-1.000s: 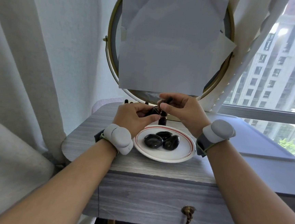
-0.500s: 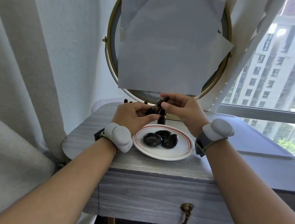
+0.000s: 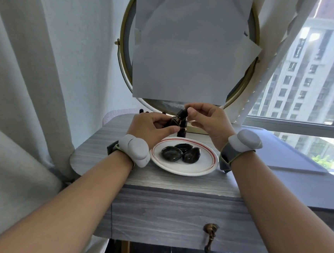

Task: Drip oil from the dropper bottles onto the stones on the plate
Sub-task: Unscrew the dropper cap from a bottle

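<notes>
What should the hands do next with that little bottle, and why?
Probably twist the cap off. The left hand grips the dropper bottle, the right hand pinches its top, and the stones on the plate wait below.

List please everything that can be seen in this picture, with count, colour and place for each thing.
stones: three, glossy black, together on the plate
plate: one, white with red ring, on the table top
dropper bottle: one, dark, held above the table behind the plate
second bottle: one, dark, standing behind the plate
table: one, grey wood grain, brass drawer pull in front
mirror: one, round, gold frame, behind the table, covered by paper
paper: pale grey sheets over the mirror
curtain: pale, at left
window: at right, buildings outside
left hand: holds the bottle body
right hand: pinches the bottle's cap
wristbands: two, grey, one on each wrist
</notes>
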